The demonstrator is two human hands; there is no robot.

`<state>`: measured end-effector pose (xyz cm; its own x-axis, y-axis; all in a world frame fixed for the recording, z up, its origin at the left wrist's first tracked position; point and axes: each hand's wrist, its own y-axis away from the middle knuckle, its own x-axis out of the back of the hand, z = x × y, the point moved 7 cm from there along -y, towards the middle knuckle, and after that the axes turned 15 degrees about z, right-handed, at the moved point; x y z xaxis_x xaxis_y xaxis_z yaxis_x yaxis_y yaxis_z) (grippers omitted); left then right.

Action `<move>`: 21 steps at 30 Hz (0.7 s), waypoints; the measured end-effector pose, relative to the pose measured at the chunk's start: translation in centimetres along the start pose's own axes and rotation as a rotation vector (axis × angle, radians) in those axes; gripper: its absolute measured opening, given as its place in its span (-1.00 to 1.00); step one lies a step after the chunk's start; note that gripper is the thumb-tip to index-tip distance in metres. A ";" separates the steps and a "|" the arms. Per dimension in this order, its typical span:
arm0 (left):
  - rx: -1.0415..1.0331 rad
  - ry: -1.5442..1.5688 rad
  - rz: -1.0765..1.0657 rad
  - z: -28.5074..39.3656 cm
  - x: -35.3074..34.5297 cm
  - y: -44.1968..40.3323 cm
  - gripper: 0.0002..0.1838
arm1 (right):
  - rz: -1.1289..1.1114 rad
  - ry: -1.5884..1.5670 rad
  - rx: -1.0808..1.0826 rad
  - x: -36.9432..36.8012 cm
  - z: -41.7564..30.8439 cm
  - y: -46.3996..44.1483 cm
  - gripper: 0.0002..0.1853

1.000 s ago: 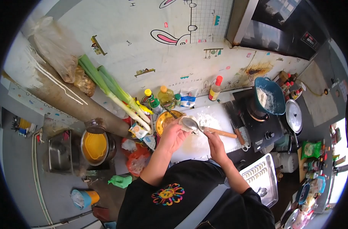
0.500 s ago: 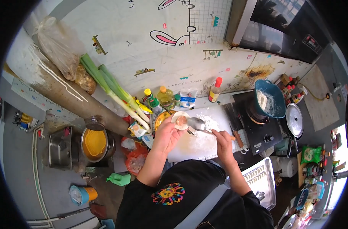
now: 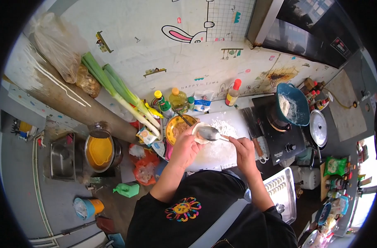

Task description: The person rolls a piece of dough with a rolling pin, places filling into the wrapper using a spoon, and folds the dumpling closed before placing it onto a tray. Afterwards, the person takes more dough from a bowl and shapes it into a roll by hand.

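While the left hand (image 3: pixel 184 148) pinches a thin, round, white dough wrapper (image 3: pixel 196 128) above the left edge of the floury white rectangular board (image 3: pixel 240 120), the right hand (image 3: pixel 243 149) pinches the handle of a silver metal spoon (image 3: pixel 209 133), whose bowl covers part of the wrapper. This wrapper looks unfolded; how much filling it carries is hidden. Pale crescent-shaped pieces (image 3: pixel 277 186), apparently finished, stand in rows on a silver rectangular metal tray (image 3: pixel 286 199) right of the board, and brownish-pink filling (image 3: pixel 181 129) is left in the round yellow bowl (image 3: pixel 169 133) at the board's left. "HAPPY TIME" reads on the white printed wall (image 3: pixel 130 49) behind the board; the label on the red-capped bottle (image 3: pixel 233 94) there is too small.
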<state>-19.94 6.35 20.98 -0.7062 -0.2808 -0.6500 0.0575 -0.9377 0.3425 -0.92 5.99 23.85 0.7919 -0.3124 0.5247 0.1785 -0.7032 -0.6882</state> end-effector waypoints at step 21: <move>-0.048 0.084 0.066 0.8 2.1 -1.2 -0.46 | -0.296 -0.211 -0.542 -3.3 -0.8 0.0 -0.71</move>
<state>-22.07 7.11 19.78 -0.6380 -0.3564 -0.6826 0.1373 -0.9249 0.3546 -4.03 6.46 22.50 0.8622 0.0371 0.5052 0.1306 -0.9799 -0.1510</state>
